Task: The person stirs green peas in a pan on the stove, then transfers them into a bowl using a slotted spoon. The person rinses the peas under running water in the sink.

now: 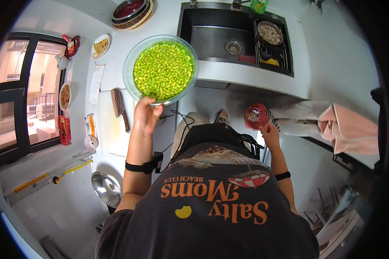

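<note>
A clear bowl (127, 69) full of green shelled beans (163, 69) in liquid stands before me, left of the sink. My left hand (147, 115) grips its near rim, the thumb on top and the fingers beneath. Whether the bowl rests fully on the counter is hidden. My right hand (271, 134) is lowered at my right side, its fingers bent and close together. Its fingertips overlap the edge of a round red container (256, 113) with pale scraps inside. I cannot tell whether they touch the container or hold something small.
A cleaver (119, 105) lies on a white cutting board (111, 129). The black sink (210, 39) has a rack at its right, with a bowl of pale diced pieces (270, 33). Plates of food (100, 45) line the window side. A peach towel (348, 129) hangs at right.
</note>
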Motion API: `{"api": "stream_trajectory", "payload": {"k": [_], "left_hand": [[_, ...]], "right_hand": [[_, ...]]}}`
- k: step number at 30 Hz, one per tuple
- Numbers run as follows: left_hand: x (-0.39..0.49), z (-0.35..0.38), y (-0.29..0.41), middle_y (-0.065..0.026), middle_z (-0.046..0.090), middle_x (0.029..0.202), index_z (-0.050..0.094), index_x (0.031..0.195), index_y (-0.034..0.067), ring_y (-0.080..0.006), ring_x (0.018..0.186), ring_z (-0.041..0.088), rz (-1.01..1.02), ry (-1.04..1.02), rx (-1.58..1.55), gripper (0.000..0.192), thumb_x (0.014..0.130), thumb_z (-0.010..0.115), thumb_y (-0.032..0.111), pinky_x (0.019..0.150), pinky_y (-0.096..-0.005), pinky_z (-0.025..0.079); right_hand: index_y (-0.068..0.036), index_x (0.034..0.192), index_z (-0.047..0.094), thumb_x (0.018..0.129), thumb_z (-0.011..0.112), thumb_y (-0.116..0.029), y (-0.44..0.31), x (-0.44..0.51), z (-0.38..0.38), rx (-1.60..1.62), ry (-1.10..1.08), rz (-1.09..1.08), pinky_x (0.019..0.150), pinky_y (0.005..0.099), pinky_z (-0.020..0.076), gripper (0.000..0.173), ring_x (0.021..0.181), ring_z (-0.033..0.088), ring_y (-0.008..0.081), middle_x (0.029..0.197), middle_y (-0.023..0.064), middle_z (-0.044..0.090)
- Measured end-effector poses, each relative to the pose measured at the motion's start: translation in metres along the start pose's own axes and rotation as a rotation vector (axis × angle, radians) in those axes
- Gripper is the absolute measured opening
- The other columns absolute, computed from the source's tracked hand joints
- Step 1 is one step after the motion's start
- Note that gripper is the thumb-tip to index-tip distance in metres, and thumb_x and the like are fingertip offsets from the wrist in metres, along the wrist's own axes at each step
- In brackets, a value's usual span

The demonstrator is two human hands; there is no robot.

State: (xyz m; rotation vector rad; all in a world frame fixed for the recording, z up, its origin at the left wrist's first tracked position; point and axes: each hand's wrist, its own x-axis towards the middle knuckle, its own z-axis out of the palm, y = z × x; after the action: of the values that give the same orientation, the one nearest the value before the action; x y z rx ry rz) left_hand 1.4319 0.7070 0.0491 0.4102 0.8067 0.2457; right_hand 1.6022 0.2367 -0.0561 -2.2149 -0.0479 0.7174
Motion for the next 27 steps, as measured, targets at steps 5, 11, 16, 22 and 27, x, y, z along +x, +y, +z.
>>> {"api": "stream_trajectory", "payload": {"k": [5, 11, 16, 22, 27], "left_hand": [[0.064, 0.042, -0.002, -0.0151, 0.060, 0.105, 0.046, 0.117, -0.006, -0.0223, 0.080, 0.064, 0.014, 0.067, 0.101, 0.035, 0.083, 0.048, 0.003, 0.058, -0.0245, 0.058], [0.137, 0.075, 0.013, -0.0160, 0.060, 0.111, 0.042, 0.123, -0.003, -0.0307, 0.087, 0.065, -0.002, 0.086, 0.260, 0.043, 0.082, 0.048, 0.004, 0.061, -0.0280, 0.055], [0.184, 0.089, 0.024, -0.0111, 0.060, 0.113, 0.043, 0.124, 0.004, -0.0256, 0.089, 0.066, -0.010, 0.070, 0.342, 0.042, 0.083, 0.047, 0.005, 0.063, -0.0266, 0.052], [0.218, 0.092, 0.031, -0.0116, 0.059, 0.113, 0.040, 0.126, 0.003, -0.0288, 0.090, 0.066, -0.021, 0.085, 0.395, 0.044, 0.083, 0.046, 0.004, 0.063, -0.0277, 0.052], [0.234, 0.093, 0.028, -0.0126, 0.059, 0.113, 0.038, 0.126, 0.003, -0.0303, 0.091, 0.066, -0.003, 0.131, 0.385, 0.044, 0.083, 0.045, 0.004, 0.063, -0.0278, 0.052]], "right_hand": [[-0.007, 0.066, 0.041, 0.083, 0.069, -0.017, -0.005, 0.060, -0.018, -0.060, 0.035, -0.038, 0.049, 0.0288, 0.0352, 0.035, 0.053, 0.039, 0.0096, 0.057, 0.0000, 0.041], [-0.008, 0.067, 0.041, 0.085, 0.068, -0.014, -0.014, 0.094, -0.010, -0.012, 0.075, 0.084, 0.049, 0.0258, 0.0345, 0.033, 0.054, 0.040, 0.0072, 0.058, -0.0024, 0.041], [-0.005, 0.067, 0.044, 0.083, 0.070, -0.018, -0.027, 0.119, 0.016, 0.025, 0.067, 0.165, 0.049, 0.0309, 0.0355, 0.033, 0.053, 0.041, 0.0116, 0.056, 0.0011, 0.044], [-0.005, 0.067, 0.041, 0.083, 0.069, -0.018, -0.052, 0.150, 0.026, -0.008, 0.089, 0.200, 0.051, 0.0316, 0.0361, 0.034, 0.054, 0.040, 0.0136, 0.057, 0.0032, 0.043], [-0.004, 0.067, 0.040, 0.083, 0.068, -0.017, -0.068, 0.171, 0.019, -0.032, 0.046, 0.166, 0.054, 0.0315, 0.0361, 0.035, 0.058, 0.038, 0.0151, 0.058, 0.0049, 0.041]]}}
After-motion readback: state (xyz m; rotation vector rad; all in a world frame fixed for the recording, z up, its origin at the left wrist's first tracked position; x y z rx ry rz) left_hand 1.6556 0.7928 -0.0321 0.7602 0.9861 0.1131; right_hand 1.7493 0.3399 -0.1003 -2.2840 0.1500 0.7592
